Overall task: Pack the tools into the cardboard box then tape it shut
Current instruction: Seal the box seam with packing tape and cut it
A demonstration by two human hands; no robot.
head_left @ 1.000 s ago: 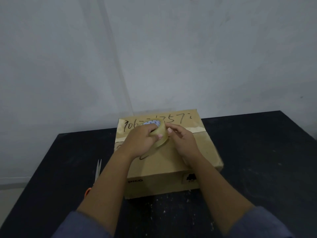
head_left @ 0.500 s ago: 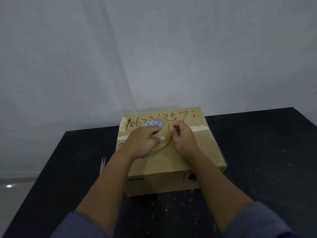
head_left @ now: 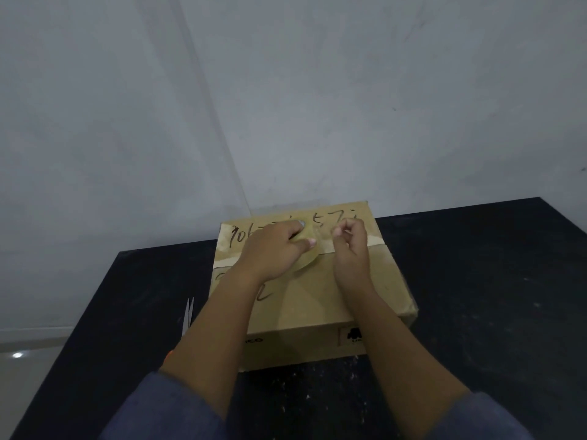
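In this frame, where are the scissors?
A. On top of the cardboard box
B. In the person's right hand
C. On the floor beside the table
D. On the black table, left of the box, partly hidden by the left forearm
D: the scissors lie on the black table to the left of the cardboard box, their blades showing just beyond the left forearm.

cardboard box (head_left: 320,300): tan, black handwriting on far flap | tape roll (head_left: 306,260): yellowish-clear | worktop (head_left: 476,296): black, pale specks near edge | scissors (head_left: 188,315): silver blades, orange handle | sleeves (head_left: 165,408): blue | wall (head_left: 286,90): grey-white
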